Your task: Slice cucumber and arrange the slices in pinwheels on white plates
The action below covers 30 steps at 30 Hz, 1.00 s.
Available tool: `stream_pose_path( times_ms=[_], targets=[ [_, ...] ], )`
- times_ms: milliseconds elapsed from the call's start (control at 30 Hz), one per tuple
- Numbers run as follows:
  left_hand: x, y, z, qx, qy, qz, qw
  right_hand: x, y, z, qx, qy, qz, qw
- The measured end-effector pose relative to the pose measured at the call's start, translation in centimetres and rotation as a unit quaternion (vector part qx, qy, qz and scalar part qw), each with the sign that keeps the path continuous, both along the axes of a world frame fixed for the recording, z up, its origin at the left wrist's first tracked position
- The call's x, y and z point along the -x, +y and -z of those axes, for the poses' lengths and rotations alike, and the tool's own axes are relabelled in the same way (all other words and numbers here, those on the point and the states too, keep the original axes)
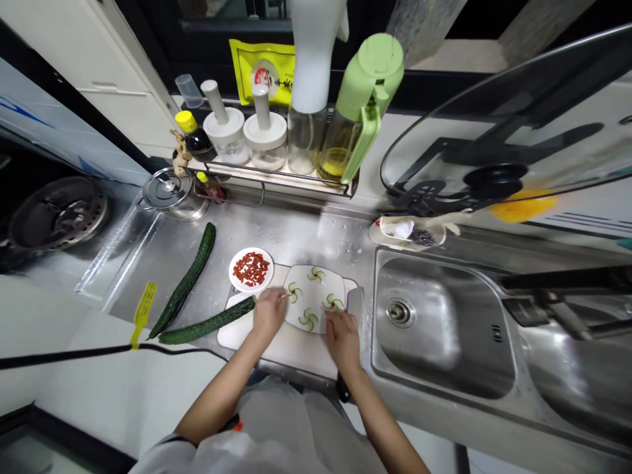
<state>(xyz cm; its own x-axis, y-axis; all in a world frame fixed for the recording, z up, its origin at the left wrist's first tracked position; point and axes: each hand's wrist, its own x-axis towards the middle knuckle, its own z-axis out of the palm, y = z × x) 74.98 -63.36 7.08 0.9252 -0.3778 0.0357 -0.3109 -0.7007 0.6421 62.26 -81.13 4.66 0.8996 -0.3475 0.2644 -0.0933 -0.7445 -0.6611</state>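
A white plate (315,296) on the cutting board (301,353) bears several pinwheels of green slices with red centres. My left hand (269,312) is at the plate's left edge, fingers pinched near one pinwheel (293,292); anything in them is too small to name. At the lower right of the plate, my right hand (342,331) has its fingertips together by another pinwheel (332,303), and its hold is unclear. Just up and left, a small white dish (236,278) holds dried red berries. One cucumber (212,324) reaches to my left hand; a second cucumber (190,276) lies farther left.
A knife blade (355,315) lies along the board's right side. On the right is the steel sink (419,329). Behind the board, a rack (286,179) carries jars, a green oil bottle (363,99) and a spray bottle. A lidded pot (182,201) stands back left.
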Motion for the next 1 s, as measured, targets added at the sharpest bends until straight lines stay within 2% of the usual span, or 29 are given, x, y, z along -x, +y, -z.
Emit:
stream_pose_path(
  times_ms=[133, 233, 500, 667, 800, 1000],
  targets=[
    [-2.3, 3.9, 0.1, -0.089, -0.012, -0.091, 0.992, -0.5, 1.1, 0.0, -0.003, -0.005, -0.022, 1.0],
    [-3.6, 5.0, 0.3, -0.131, -0.01, -0.122, 0.984, -0.7, 1.8, 0.1, -0.008, -0.001, -0.037, 0.999],
    [-5.4, 4.3, 1.4, -0.147, 0.027, -0.138, 0.979, -0.8, 2.3, -0.2, -0.017, 0.018, -0.058, 0.998],
    [-5.7, 4.5, 2.0, -0.147, 0.028, -0.125, 0.981, -0.7, 2.3, -0.3, -0.016, 0.016, -0.061, 0.998],
    [-5.7, 4.5, 1.8, -0.154, 0.025, -0.118, 0.981, -0.6, 2.3, -0.2, -0.015, 0.019, -0.06, 0.998],
    [-5.1, 5.2, 0.9, -0.122, 0.001, -0.113, 0.986, -0.4, 2.2, -0.2, -0.018, 0.02, -0.055, 0.998]
  ],
)
